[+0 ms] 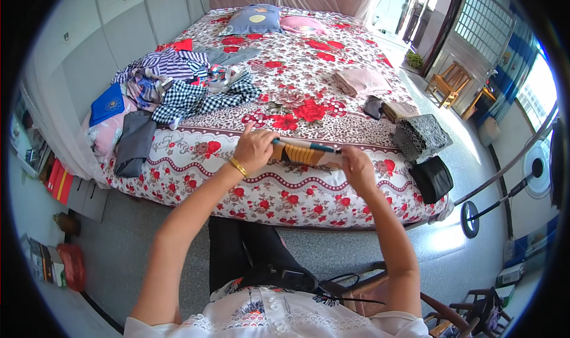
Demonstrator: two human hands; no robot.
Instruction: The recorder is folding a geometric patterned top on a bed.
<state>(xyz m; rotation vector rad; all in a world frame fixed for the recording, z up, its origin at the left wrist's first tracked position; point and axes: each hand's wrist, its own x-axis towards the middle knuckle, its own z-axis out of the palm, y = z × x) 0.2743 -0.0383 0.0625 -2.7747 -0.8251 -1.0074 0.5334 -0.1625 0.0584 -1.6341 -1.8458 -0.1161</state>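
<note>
A small multicoloured cloth item [303,154], with dark teal, white and yellow-orange stripes, stretches between my hands above the near edge of the bed [289,182]. My left hand [256,148], with a gold bracelet at the wrist, grips its left end. My right hand [357,166] pinches its right end. Left of my hands lies a heap of loose clothes, among them a black-and-white checked garment [182,98] and a purple-striped one [167,64]. A folded dark grey garment [135,144] lies beside the heap. What exactly the held item is, I cannot tell.
Right on the bed lie a folded pink garment [363,82], a brown folded cloth [400,111], a grey patterned bundle [421,135] and a black folded item [431,179]. Pillows [254,19] are at the far end. A fan [534,166] stands right; a wooden chair [369,293] is near me.
</note>
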